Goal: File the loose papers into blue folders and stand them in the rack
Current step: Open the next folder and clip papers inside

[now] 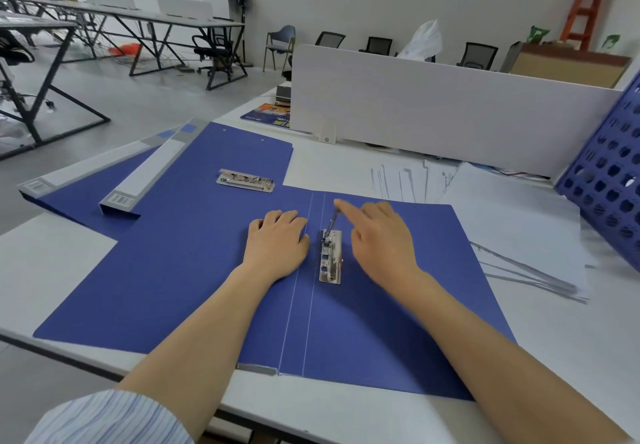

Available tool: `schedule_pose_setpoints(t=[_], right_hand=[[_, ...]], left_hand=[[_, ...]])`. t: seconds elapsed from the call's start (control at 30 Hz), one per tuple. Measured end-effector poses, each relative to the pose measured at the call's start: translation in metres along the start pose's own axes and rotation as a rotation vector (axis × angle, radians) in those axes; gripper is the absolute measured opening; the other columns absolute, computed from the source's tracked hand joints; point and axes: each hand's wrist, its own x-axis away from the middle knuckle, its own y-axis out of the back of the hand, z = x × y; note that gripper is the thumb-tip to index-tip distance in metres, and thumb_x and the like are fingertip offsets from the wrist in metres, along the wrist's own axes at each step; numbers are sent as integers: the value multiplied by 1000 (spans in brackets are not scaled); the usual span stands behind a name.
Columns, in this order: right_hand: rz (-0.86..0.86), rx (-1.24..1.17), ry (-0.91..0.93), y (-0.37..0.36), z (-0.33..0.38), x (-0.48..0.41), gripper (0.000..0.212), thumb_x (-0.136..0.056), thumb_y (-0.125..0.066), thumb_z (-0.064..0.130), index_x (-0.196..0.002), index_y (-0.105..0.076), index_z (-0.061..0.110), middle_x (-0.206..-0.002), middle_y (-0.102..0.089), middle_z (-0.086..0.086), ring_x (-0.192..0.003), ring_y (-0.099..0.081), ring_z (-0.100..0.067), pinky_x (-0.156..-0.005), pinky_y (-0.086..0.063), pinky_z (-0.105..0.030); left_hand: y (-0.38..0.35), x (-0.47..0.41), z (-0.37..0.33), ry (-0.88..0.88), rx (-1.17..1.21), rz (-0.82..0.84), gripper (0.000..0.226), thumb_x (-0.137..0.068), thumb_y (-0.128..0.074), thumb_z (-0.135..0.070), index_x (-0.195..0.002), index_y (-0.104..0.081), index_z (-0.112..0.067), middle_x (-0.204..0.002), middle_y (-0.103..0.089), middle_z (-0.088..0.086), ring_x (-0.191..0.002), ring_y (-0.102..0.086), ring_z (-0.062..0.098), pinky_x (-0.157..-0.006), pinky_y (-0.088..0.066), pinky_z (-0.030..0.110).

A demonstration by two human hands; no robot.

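So the right hand [381, 239] isn't really gripping anything, its grip is loose and mostly open with the index finger [343, 206] stretched out and touching the tip of the raised metal lever [331, 223] on the clip [330, 260]. That clip is fixed just right of the spine creases of the open blue folder [398, 322], which lies flat on the white tabletop [69, 263] right in front of the person. The left hand [278, 242] is knuckles up with the fingers curled under, pressing down on the folder's left flap just beside the spine, holding nothing. A striped sleeve [110, 419] shows at the bottom left. Behind the open folder there's a second folder [228, 152], also lying open and partly tucked under it, with its own metal clip [246, 180] closed flat. Further left, two closed folders [104, 180] lie at the tabletop's edge, blue with grey-and-white spines, one overlapping the other. The loose papers [512, 222] are in a messy fanned pile to the right of the open folder, not in any folder yet, with some sheets touching the folder's right edge. The blue rack [609, 180], the perforated kind, is at the far right, tilted, with its lower part over the papers. A white divider panel [433, 104] runs along the back of the tabletop, and past it there are chairs and other desks, kinda blurry.
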Motion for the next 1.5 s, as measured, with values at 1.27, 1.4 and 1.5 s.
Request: schedule_pose_setpoints(t=[1.27,1.4,1.5], right_hand=[[556,148,-870,72,-169,84,65,-88,-32,63,-138,-35,22,-146,-32,-11,-138,-20,-32,-113,-12,-54],[600,64,-624,62,-154,79,71,-81,-44,67,-141,-28,31,-156,-13,-5,-145,1,-27,-114,-2,-52],[611,37,-659,57,-153,74,73,-77,-44,71,-137,-32,30,-150,-26,-7,-140,-15,-30,-114,-13,-51]], left_hand=[[37,3,-10,302,14,-45,25,-90,-38,-20,-91,-61,-12,-110,-62,8,-109,-51,30,-100,-33,41],[28,-1,-91,123,72,-95,35,-91,-39,-26,-120,-56,-17,-128,-54,6,-118,-47,29,-95,-36,38],[12,-5,-148,-59,70,-31,40,-93,-37,-33,-130,-48,-19,-136,-47,3,-125,-40,26,-99,-33,39]])
